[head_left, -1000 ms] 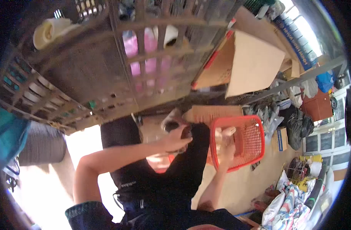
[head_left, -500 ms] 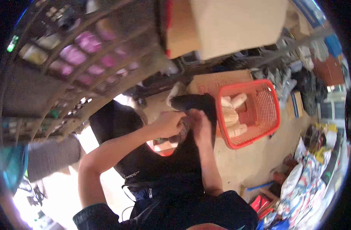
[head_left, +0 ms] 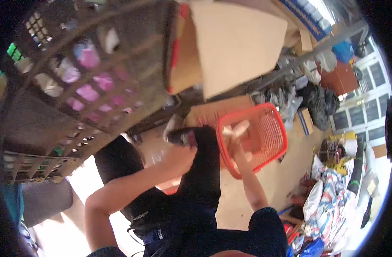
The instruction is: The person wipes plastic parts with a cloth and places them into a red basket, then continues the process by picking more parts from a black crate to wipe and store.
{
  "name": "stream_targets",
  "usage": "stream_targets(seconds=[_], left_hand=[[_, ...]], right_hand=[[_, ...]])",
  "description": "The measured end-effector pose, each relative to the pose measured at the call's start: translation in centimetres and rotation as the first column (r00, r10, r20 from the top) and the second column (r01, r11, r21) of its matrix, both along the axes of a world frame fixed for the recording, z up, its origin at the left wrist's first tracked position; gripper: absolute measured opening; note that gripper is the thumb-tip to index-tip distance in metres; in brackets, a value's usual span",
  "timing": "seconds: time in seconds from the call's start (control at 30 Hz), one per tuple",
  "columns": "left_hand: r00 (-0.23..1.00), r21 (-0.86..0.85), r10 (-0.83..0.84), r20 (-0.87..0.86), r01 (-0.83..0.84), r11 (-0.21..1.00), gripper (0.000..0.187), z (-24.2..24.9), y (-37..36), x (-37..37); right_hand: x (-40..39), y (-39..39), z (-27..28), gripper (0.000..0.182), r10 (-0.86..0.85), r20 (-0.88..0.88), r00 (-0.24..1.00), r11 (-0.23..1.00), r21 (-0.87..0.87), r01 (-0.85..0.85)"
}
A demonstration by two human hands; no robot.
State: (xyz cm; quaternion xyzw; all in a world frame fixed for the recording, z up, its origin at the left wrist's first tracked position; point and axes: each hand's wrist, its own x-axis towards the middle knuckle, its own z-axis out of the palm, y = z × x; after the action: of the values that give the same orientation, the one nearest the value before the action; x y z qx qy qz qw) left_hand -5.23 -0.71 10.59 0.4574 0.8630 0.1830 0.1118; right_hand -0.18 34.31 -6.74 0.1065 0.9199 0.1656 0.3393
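My left hand point(head_left: 181, 159) is closed around a small dark item point(head_left: 186, 139) with a pinkish patch, held over my black-trousered legs; I cannot tell what kind of thing it is. To the right, my right hand point(head_left: 239, 153) reaches down into a red plastic basket point(head_left: 252, 169). Its fingers are blurred and overlap several pale, elongated pieces point(head_left: 241, 127) lying inside. Bare floor shows below the basket.
A brown lattice crate point(head_left: 54, 98) with pink items looms at upper left. Cardboard boxes point(head_left: 238, 43) stand on a shelf ahead. Black plastic bags point(head_left: 322, 107) lie beyond the basket, and a striped sack point(head_left: 328, 197) is heaped at lower right.
My right hand has left the dark item by my left hand and moved right, into the red basket. My left hand keeps its hold. The view has shifted to the right.
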Motion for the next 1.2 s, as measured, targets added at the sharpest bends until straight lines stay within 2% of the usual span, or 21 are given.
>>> stream_targets(seconds=[0.2,0.3,0.37,0.43,0.5,0.57,0.6,0.63,0.67,0.7,0.73,0.8,0.83,0.87,0.93,0.97,1.0,1.03,1.07,1.13,1.2], left_hand=[[0.999,0.092,0.032,0.019,-0.034,0.995,0.024,1.1,-1.3,-0.2],[0.999,0.115,0.047,0.005,-0.047,0.992,0.024,1.6,-1.5,-0.2],[0.999,0.102,0.041,-0.029,-0.038,0.994,0.022,1.3,-1.6,0.1],[0.999,0.114,0.029,-0.032,-0.025,0.993,0.022,0.9,-1.7,0.4],[0.999,0.139,0.023,-0.040,-0.018,0.990,0.021,1.5,-2.2,0.0],[0.992,0.159,-0.061,-0.112,0.079,0.984,0.021,2.7,-2.8,0.2],[0.992,0.179,-0.057,-0.115,0.078,0.981,0.021,2.9,-2.8,0.3],[0.992,0.170,-0.080,-0.098,0.096,0.981,0.021,3.1,-2.8,0.2],[0.991,0.158,-0.104,-0.081,0.115,0.981,0.020,3.2,-2.8,0.3],[0.991,0.171,-0.108,-0.084,0.121,0.978,0.020,3.1,-2.7,0.4],[0.992,0.182,-0.111,-0.054,0.119,0.976,0.021,2.9,-2.6,0.4],[0.992,0.191,-0.117,-0.043,0.123,0.974,0.021,3.1,-2.2,0.2],[0.991,0.150,-0.135,-0.012,0.135,0.979,0.020,3.4,-2.1,0.0],[0.989,0.106,-0.149,0.022,0.146,0.984,0.019,3.5,-2.1,-0.2],[0.990,0.123,-0.138,0.003,0.137,0.983,0.018,2.6,-1.6,-0.5],[0.991,0.143,-0.134,-0.007,0.133,0.981,0.017,2.1,-1.5,-0.7],[0.991,0.133,-0.131,-0.012,0.132,0.982,0.017,2.1,-1.4,-0.9],[0.992,0.096,-0.128,0.004,0.127,0.987,0.017,2.1,-1.3,-1.0],[0.992,0.057,-0.122,0.020,0.121,0.991,0.018,2.2,-1.4,-1.3],[0.993,0.058,-0.118,0.008,0.118,0.991,0.018,1.9,-1.4,-1.3],[0.992,0.074,-0.122,-0.025,0.124,0.990,0.019,2.2,-1.7,-1.2]], right_hand=[[-0.6,-0.3,1.8,0.096,0.043,-0.004,0.999,0.996,0.075,-0.043],[1.1,-0.7,5.4,0.109,-0.201,-0.350,0.915,0.960,-0.258,0.112],[0.8,-2.4,10.0,0.113,-0.103,-0.499,0.861,0.990,-0.131,0.042],[0.4,-2.3,15.0,0.112,-0.233,-0.624,0.745,0.934,-0.356,-0.006],[0.1,-2.2,21.4,0.112,-0.505,-0.642,0.576,0.743,-0.664,-0.089],[-0.1,-0.5,27.5,0.108,-0.260,-0.933,0.249,0.866,-0.339,-0.368],[-0.7,-2.1,32.3,0.107,-0.419,-0.896,0.144,0.725,-0.426,-0.542],[-0.9,-4.0,38.1,0.107,-0.365,-0.924,0.115,0.725,-0.359,-0.588],[-1.2,-7.6,43.7,0.105,-0.153,-0.988,-0.007,0.769,-0.114,-0.629],[-2.0,-7.5,46.9,0.106,-0.245,-0.969,-0.025,0.646,-0.144,-0.750],[-3.3,-7.6,50.3,0.105,-0.100,-0.986,-0.136,0.653,0.038,-0.756],[-5.2,-14.4,56.3,0.105,-0.078,-0.988,-0.134,0.520,0.074,-0.851],[-6.5,-18.6,58.1,0.107,0.027,-0.973,-0.227,0.524,0.208,-0.826],[-7.9,-20.5,60.0,0.103,0.071,-0.988,-0.137,0.393,0.154,-0.906],[-12.9,-23.1,61.7,0.091,0.224,-0.964,-0.142,0.258,0.199,-0.945],[-14.9,-24.3,61.0,0.084,0.191,-0.981,-0.015,0.351,0.082,-0.933],[-15.9,-28.0,61.8,0.082,0.187,-0.960,0.209,0.237,-0.163,-0.958],[-15.1,-30.6,62.1,0.073,0.299,-0.895,0.330,0.357,-0.216,-0.909],[-18.1,-31.6,62.1,0.075,0.507,-0.796,0.330,0.402,-0.121,-0.908],[-22.7,-33.1,59.6,0.071,0.615,-0.782,0.102,0.285,0.100,-0.953],[-22.7,-35.4,59.2,0.072,0.721,-0.683,0.121,0.358,0.218,-0.908]])
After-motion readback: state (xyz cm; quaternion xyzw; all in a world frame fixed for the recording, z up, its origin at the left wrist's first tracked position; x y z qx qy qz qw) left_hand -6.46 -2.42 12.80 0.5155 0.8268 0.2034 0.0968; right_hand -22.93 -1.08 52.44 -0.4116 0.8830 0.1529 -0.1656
